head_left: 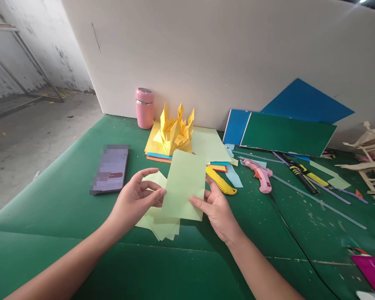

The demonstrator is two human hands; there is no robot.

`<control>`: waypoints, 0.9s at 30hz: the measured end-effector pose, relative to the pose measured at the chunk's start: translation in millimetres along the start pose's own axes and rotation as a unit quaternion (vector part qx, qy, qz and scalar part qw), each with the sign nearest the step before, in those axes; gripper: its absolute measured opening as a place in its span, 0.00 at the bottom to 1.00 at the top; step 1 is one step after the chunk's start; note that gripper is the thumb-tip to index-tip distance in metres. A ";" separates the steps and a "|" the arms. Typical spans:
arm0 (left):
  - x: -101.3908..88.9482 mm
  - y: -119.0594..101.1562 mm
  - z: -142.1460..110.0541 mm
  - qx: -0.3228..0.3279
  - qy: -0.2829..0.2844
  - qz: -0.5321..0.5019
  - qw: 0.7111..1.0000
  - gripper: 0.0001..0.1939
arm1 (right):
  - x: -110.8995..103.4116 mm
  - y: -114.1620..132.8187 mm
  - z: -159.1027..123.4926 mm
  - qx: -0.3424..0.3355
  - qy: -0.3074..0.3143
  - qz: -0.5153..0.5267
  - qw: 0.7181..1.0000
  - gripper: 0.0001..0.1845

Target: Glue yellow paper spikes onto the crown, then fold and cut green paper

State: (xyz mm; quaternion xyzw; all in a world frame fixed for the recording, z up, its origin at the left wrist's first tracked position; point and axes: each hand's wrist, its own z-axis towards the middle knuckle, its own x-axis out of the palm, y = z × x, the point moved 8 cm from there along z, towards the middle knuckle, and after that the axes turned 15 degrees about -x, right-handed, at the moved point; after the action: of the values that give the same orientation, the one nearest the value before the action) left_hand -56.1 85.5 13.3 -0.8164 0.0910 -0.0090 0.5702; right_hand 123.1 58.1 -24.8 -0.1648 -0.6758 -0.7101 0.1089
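Observation:
A light green paper rectangle (185, 183) is held up above the table by my right hand (217, 208), its thumb on the front at the lower right and its fingers behind. At the paper's left edge is my left hand (143, 193). Its fingers are loosely bent and apart, with the thumb tip at or just touching the edge. Beneath, several light green sheets (162, 227) lie fanned out on the table, partly hidden by the held paper and my left hand.
Behind stands a yellow folded-paper piece (175, 133) on stacked coloured paper, beside a pink flask (144, 109). A phone (111, 168) lies left. To the right are a yellow cutter (221, 181), a pink glue gun (260, 175) with a trailing cord, glue sticks (321, 204) and pliers (303, 177).

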 end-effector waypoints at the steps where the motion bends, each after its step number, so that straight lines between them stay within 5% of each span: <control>1: 0.5 2.2 0.8 -0.019 0.007 -0.002 1.000 0.29 | -1.2 0.2 0.6 -0.003 -0.004 -0.001 1.000 0.50; 11: 0.1 10.0 3.5 -0.074 0.024 -0.011 0.997 0.22 | -1.9 3.1 0.4 -0.020 -0.007 -0.002 1.000 0.51; 22: 1.9 -0.3 2.8 0.006 0.013 0.037 0.999 0.13 | -1.7 2.3 -0.1 -0.016 -0.009 -0.009 1.000 0.53; 27: 5.2 5.4 0.8 -0.013 0.027 0.128 0.991 0.17 | 2.3 -0.1 -1.3 -0.008 0.013 -0.011 1.000 0.55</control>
State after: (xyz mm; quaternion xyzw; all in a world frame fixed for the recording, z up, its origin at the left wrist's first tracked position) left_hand -51.7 83.6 7.6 -0.8049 0.2103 0.0434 0.5532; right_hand 120.9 57.0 -24.0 -0.1491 -0.6702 -0.7190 0.1080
